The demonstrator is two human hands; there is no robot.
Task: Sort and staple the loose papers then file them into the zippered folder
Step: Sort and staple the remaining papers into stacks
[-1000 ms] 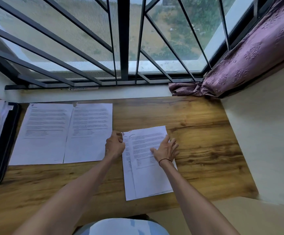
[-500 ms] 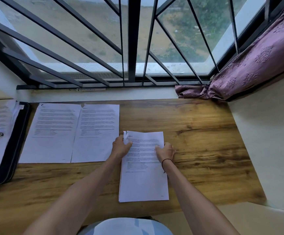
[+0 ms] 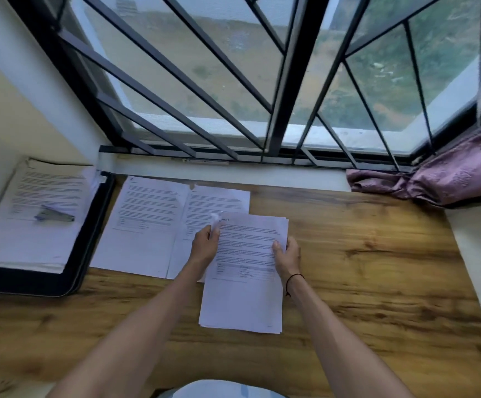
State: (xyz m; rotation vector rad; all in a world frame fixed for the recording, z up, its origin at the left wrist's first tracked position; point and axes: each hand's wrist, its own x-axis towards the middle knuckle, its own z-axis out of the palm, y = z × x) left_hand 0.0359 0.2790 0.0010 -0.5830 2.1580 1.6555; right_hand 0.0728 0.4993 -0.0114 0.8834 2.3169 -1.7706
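Observation:
I hold a thin stack of printed pages (image 3: pixel 245 294) over the wooden desk (image 3: pixel 377 277). My left hand (image 3: pixel 204 245) grips its left edge near the top corner, and my right hand (image 3: pixel 286 254) grips its right edge. Its top left corner is curled. Two more printed sheets (image 3: pixel 147 225) lie flat side by side to the left, the held stack overlapping the right one. At the far left the black zippered folder (image 3: pixel 89 248) lies open with a thick pile of papers (image 3: pixel 32 225) in it. A stapler (image 3: pixel 55 215) rests on that pile.
A barred window (image 3: pixel 262 96) runs along the back of the desk. A bunched purple curtain (image 3: pixel 434 179) lies on the sill at the back right. A cream wall ledge (image 3: pixel 480 254) borders the desk on the right.
Both hands have closed on the stack's side edges and squared it, then shifted it left until it overlaps the right sheet. My view swung left, showing more of the folder.

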